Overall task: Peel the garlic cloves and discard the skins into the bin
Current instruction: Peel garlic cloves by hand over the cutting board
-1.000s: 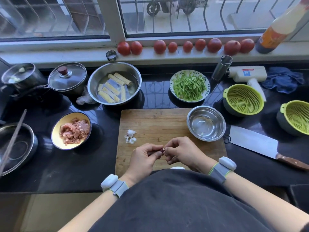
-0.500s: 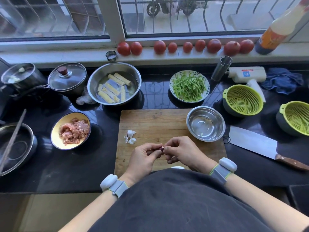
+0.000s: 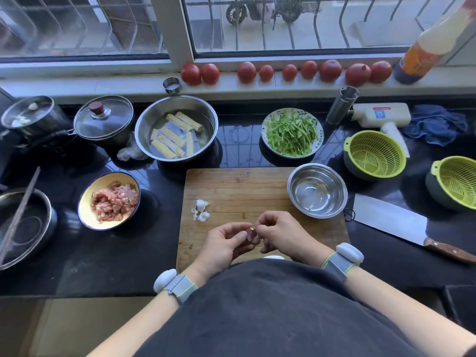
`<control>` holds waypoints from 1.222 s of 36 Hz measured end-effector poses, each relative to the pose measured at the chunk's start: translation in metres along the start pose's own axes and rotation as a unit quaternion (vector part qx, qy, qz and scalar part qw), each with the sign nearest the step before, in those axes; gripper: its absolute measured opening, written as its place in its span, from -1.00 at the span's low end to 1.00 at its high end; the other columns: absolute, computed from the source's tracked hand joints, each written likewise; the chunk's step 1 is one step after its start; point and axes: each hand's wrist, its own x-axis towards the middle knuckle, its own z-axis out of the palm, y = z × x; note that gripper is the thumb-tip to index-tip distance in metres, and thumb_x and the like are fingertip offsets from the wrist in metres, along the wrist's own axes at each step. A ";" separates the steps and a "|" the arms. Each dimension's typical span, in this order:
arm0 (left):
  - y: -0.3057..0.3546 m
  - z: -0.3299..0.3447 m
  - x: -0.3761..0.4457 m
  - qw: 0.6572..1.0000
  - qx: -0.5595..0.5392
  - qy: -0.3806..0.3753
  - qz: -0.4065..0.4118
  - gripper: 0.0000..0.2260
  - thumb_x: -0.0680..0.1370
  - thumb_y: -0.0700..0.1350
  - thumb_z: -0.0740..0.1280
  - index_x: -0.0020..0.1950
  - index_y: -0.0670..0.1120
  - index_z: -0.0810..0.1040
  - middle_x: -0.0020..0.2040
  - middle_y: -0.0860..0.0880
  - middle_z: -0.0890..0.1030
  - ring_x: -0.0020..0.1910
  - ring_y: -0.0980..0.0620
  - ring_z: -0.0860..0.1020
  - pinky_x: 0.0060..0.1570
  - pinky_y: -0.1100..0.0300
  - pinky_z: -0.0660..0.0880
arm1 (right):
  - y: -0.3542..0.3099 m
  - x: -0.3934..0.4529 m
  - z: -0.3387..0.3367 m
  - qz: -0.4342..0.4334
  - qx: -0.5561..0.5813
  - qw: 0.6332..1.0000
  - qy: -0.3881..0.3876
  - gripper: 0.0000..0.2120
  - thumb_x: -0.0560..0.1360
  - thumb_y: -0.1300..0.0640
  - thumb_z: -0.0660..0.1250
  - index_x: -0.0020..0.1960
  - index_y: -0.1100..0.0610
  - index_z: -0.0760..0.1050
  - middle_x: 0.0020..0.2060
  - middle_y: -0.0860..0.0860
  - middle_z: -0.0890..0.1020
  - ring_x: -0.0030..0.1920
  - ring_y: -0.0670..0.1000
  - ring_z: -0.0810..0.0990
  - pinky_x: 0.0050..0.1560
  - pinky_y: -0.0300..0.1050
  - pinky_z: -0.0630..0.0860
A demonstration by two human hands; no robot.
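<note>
Both hands met over the near edge of the wooden cutting board [image 3: 257,186]: the left hand [image 3: 224,244] pinched one purplish garlic clove [image 3: 251,233], apparently steadying it while the right hand [image 3: 282,234] nipped its skin. Left on the board lay three or four white skins [image 3: 201,210]; right, one steel bowl [image 3: 317,194].

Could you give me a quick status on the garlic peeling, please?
Left hand and right hand both pinch one garlic clove, skin partly on. Loose skins lie on cutting board. No bin in view; nothing obstructing.
</note>
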 end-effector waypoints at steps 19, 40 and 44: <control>-0.004 -0.008 0.004 0.998 -0.063 0.023 -0.021 -0.84 0.57 -0.41 0.29 0.07 -0.25 0.61 -0.08 -0.21 0.68 -0.15 -0.10 0.66 -0.10 0.17 0.64 | 0.026 0.017 -0.008 0.022 -0.238 0.969 0.058 -0.81 0.52 0.22 0.26 -0.20 0.03 0.57 -0.24 0.02 0.64 -0.28 0.11 0.61 -0.21 0.09 0.66; -0.006 -0.014 0.003 0.918 0.299 0.006 0.259 -0.70 0.47 -0.47 0.41 -0.10 -0.06 0.70 -0.05 0.06 0.72 -0.03 0.11 0.68 0.02 0.29 0.56 | 0.002 0.000 -0.003 0.137 0.185 0.968 -0.096 -0.92 0.57 0.34 0.37 -0.10 0.33 0.58 -0.32 0.16 0.62 -0.35 0.03 0.63 -0.32 -0.16 0.62; -0.005 -0.017 0.003 0.861 0.378 -0.003 0.341 -0.75 0.43 -0.45 0.46 -0.12 -0.10 0.73 -0.07 0.07 0.70 -0.03 0.11 0.67 -0.02 0.29 0.57 | 0.000 -0.001 -0.005 0.148 0.174 0.968 -0.102 -0.94 0.57 0.36 0.35 -0.02 0.38 0.57 -0.31 0.18 0.62 -0.35 0.03 0.64 -0.32 -0.17 0.63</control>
